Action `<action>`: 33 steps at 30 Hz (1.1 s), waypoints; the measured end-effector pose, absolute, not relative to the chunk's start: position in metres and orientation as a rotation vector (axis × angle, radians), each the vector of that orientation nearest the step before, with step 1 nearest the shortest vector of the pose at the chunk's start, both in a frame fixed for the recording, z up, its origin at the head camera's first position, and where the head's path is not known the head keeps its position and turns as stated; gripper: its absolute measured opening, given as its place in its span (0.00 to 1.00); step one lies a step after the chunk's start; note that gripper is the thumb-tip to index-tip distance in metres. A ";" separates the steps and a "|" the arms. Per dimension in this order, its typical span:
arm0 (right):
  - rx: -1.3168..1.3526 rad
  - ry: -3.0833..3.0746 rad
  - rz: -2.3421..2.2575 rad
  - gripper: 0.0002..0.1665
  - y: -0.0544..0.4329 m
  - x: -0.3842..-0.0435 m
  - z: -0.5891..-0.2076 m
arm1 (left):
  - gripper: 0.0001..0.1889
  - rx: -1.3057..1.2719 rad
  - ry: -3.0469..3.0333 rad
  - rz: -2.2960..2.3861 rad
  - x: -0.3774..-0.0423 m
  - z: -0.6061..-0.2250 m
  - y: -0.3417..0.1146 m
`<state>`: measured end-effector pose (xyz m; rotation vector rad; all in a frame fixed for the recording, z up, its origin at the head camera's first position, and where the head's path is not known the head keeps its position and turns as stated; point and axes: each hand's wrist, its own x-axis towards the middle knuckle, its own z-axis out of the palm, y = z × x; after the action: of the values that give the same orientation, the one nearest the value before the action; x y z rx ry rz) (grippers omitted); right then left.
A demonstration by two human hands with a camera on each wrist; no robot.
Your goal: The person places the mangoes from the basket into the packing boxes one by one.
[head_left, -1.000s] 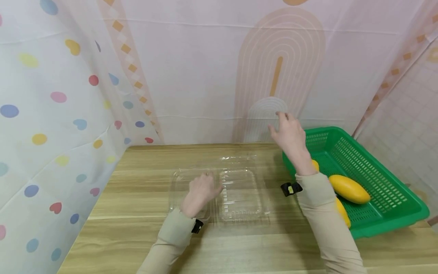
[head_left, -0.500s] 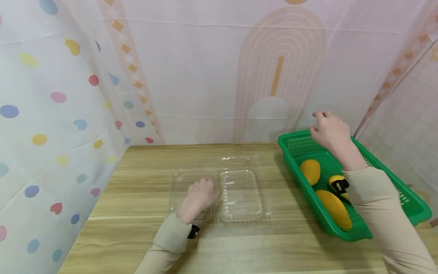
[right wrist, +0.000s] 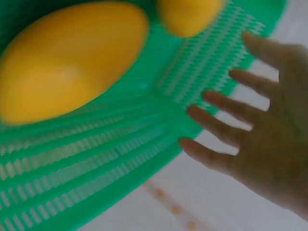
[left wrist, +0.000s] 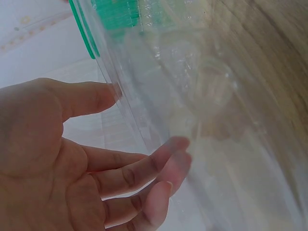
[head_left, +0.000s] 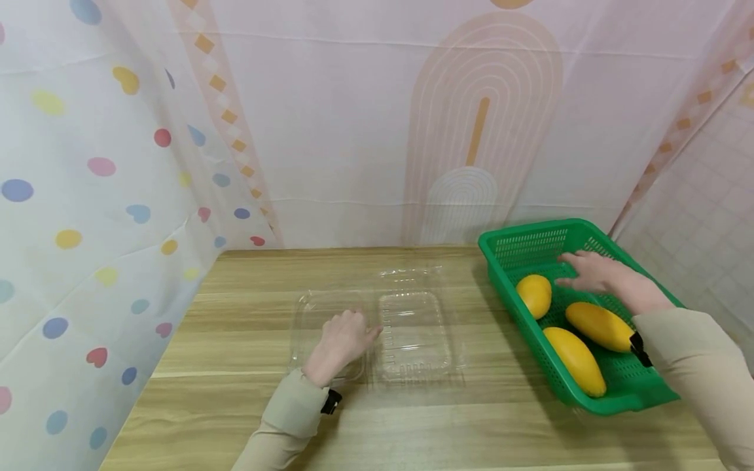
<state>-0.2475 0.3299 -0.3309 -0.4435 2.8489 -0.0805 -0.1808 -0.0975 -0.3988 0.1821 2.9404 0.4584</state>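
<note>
My left hand point(head_left: 341, 340) hovers palm down over the left half of a clear plastic clamshell container point(head_left: 415, 333), which lies opened out on the table. In the left wrist view the thumb meets the plastic's edge and the loosely bent fingertips point(left wrist: 178, 163) lie against it. On the right, my right hand point(head_left: 589, 271) reaches over a green basket point(head_left: 530, 230) with its fingers spread and nothing in them. Three yellow mangoes lie in the basket: a rounder-looking one point(head_left: 535, 296), a middle one point(head_left: 597, 326) and a front one point(head_left: 574, 361).
The wood-grain table point(head_left: 235, 392) ends at the back against a patterned cloth point(head_left: 353, 131). Another cloth with coloured dots point(head_left: 88, 261) hangs on the left. The basket's raised perforated walls stand between the container and the mangoes.
My right hand has swung rightward from behind the basket's far left corner, then come down over the basket, uncovering the mangoes. The left hand has barely shifted at the container.
</note>
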 end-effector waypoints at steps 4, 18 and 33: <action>-0.433 2.664 -0.116 0.38 0.342 -0.243 -0.345 | 0.27 0.183 2.939 0.466 -0.181 -0.399 -0.097; -0.234 2.419 -0.128 0.51 0.356 -0.230 -0.363 | 0.26 0.185 2.946 0.470 -0.183 -0.401 -0.097; -0.263 2.458 -0.198 0.47 0.357 -0.234 -0.374 | 0.26 0.190 2.943 0.476 -0.182 -0.401 -0.097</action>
<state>-0.2343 0.3567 -0.3741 -0.2630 2.4580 -0.1977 -0.1824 -0.0974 -0.4014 0.1899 2.9427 0.4758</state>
